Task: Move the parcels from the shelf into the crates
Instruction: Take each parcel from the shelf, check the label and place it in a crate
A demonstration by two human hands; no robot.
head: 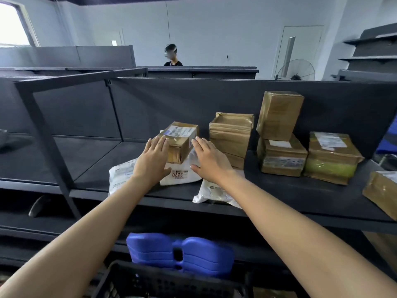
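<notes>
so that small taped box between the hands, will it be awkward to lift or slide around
The small taped box probably stays stiff: its cardboard edges look square. It may slide, since it sits on glossy white mailers. Glossy tape could be slippery, so the left hand and right hand squeezing both sides seems wise.

A small box (179, 139) sits on mailer bags (181, 175) on the shelf (300, 196), between my left hand (153, 158) and right hand (207, 159). Right of it stand stacked parcels (279, 134). A crate (163, 282) lies below, before me.
</notes>
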